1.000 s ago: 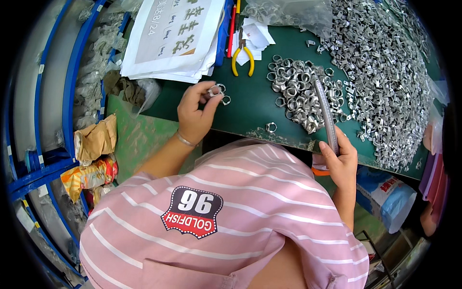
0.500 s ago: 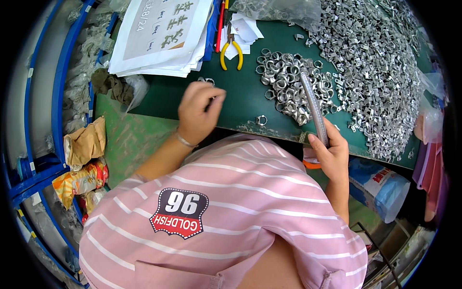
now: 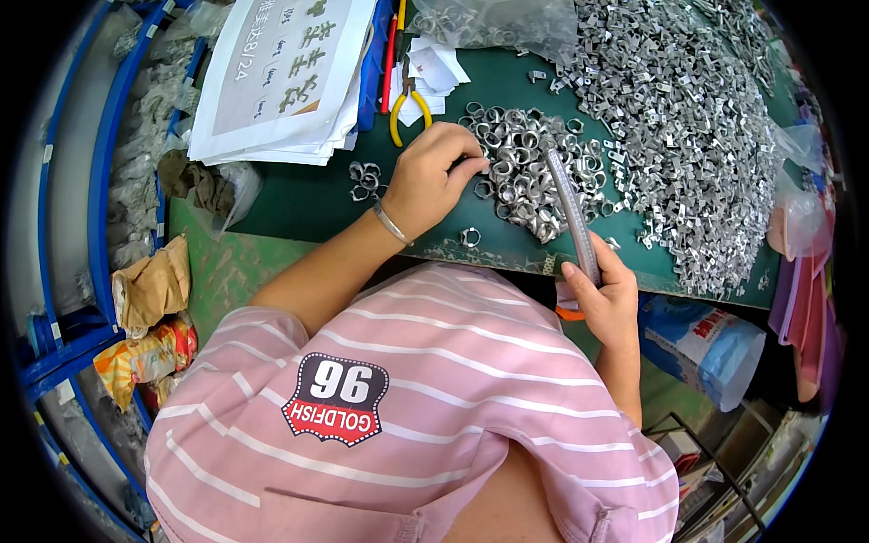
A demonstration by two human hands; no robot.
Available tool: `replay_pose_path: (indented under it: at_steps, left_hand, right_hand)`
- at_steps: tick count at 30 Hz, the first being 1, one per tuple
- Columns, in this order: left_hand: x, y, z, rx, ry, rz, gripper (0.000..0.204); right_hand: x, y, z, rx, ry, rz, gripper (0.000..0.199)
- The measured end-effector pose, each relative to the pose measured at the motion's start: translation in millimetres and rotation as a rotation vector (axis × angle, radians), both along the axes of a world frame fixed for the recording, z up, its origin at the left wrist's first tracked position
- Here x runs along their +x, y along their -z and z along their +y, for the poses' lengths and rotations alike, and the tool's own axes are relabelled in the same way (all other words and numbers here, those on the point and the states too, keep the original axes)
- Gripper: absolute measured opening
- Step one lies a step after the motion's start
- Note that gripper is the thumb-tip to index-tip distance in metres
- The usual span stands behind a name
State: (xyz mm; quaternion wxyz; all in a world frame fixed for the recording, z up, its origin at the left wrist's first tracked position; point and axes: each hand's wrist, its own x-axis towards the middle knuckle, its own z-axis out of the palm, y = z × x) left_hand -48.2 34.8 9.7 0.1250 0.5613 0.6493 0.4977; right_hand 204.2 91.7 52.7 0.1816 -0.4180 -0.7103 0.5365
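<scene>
My left hand (image 3: 433,176) is at the left edge of a heap of silvery metal rings (image 3: 534,195), thumb and fingertips pinched together. Whatever lies between those fingertips is too small to make out. In my right hand (image 3: 605,294) is a slim silvery rod (image 3: 572,213) with fine marks along its length, slanting up and leftward over the heap. A small cluster of rings (image 3: 365,181) lies behind my left wrist. One single ring (image 3: 470,237) rests by the front edge of the green table (image 3: 412,251).
Loose small metal clips (image 3: 674,136) cover the table's right side. Yellow-handled pliers (image 3: 407,104), a stack of papers (image 3: 272,81) and a clear plastic bag (image 3: 507,23) lie at the back. Blue shelving (image 3: 104,163) stands at left; a blue-white sack (image 3: 701,348) is below the table at right.
My left hand has moved right to the ring heap, uncovering the small ring cluster. My right hand still holds the rod over the heap. The whole view has shifted slightly.
</scene>
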Motion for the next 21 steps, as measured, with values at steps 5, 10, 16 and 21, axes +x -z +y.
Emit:
replay_pose_path:
  at_steps: [5,10,16,21]
  left_hand:
    - [10.4,-6.9,-6.1,0.097,0.038,-0.205,0.045]
    - [16.0,-10.3,-3.8,0.266,0.006,-0.207,0.049]
    - [16.7,-14.0,-2.7,0.293,0.025,-0.231,0.051]
    - [13.1,-24.8,-6.0,0.201,0.075,-0.114,0.04]
  right_hand:
    - [-4.0,6.1,2.0,-0.049,-0.018,-0.004,0.041]
    - [-9.2,0.6,3.7,-0.009,-0.061,-0.006,0.041]
    - [-7.3,0.1,2.9,-0.048,-0.06,-0.037,0.041]
    - [-9.1,2.1,1.3,-0.048,-0.052,-0.009,0.042]
